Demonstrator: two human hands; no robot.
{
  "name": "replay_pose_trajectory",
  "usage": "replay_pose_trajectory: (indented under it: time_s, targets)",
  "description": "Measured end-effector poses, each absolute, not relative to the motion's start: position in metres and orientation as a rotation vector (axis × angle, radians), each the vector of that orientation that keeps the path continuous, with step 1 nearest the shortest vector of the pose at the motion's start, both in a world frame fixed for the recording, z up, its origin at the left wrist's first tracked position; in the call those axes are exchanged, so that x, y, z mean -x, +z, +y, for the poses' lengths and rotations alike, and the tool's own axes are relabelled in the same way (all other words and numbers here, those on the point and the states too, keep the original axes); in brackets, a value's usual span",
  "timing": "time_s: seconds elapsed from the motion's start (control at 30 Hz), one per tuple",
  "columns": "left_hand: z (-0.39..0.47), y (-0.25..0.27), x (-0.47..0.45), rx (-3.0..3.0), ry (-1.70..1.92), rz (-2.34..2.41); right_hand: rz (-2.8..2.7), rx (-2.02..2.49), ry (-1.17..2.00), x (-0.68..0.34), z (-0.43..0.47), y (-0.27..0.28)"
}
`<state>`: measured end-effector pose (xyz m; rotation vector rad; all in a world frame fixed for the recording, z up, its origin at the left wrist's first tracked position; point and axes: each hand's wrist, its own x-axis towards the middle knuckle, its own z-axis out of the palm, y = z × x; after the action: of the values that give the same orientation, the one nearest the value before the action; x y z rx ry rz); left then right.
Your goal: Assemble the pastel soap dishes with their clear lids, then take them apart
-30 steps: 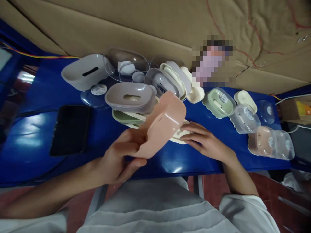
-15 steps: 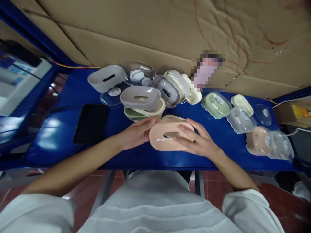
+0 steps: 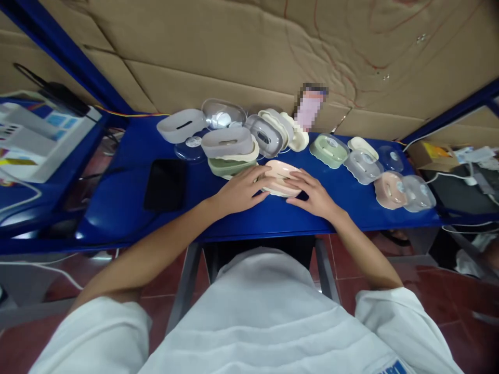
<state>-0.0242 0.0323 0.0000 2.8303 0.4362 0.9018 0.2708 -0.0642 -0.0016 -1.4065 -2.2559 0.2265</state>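
A peach plastic soap dish rests near the front edge of the blue table, with a pale rim showing below. My left hand grips its left end, fingers over the top. On the opposite end, my right hand holds it with fingers across the upper part and thumb low at the side. Just behind my left hand, a grey oval soap dish part lies stacked on cream and green pieces. Both hands partly cover the peach dish.
Grey parts, clear lids and cream pieces crowd the back. Covered soap dishes, green and peach, sit to the right. A black tablet-like slab lies left; a blurred phone-like object leans against the cardboard.
The peach piece was tilted up with its slot showing; now it sits lower and flatter on the table. My left hand has moved over its top from the side. The camera view has shifted.
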Motion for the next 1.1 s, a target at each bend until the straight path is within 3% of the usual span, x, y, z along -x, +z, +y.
replay_pose_trajectory:
  time_s: [0.53,0.73,0.93,1.1]
  targets:
    - [0.029,-0.003,0.025,-3.01,0.639,0.347,-2.313,1.336,0.055,-0.248,-0.085,-0.004]
    - [0.023,-0.006,0.021,-3.032,0.7,0.385,-2.047,1.522,0.075,-0.226,-0.017,0.033]
    - [0.032,-0.006,0.015,-3.139,0.616,0.295,-2.098,1.881,-0.316,-0.17,0.069,0.053]
    - [0.041,-0.001,0.017,-3.192,0.568,0.25,-1.982,2.039,-0.331,-0.154,0.095,0.057]
